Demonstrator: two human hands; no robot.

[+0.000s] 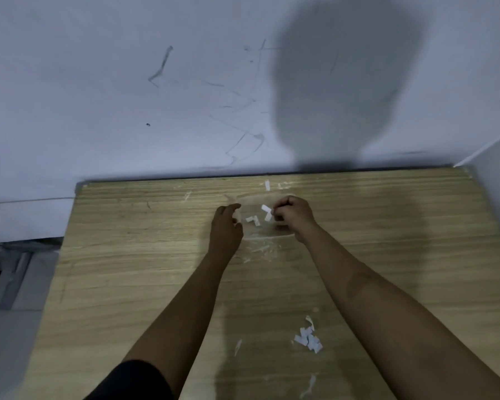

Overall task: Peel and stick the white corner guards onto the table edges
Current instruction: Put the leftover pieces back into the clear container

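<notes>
White L-shaped corner guard [267, 212] is pinched by right hand [292, 213], left hand [225, 223] relaxed beside it; backing likely needs peeling next.

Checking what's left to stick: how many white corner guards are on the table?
2: one corner guard lies between the hands; the right hand pinches the other. More may be hidden.

head view: one camera | looks forward and down over both forearms | hands far ahead, mid-frame | table [127, 269] below, wall [127, 82] beyond the hands
</notes>
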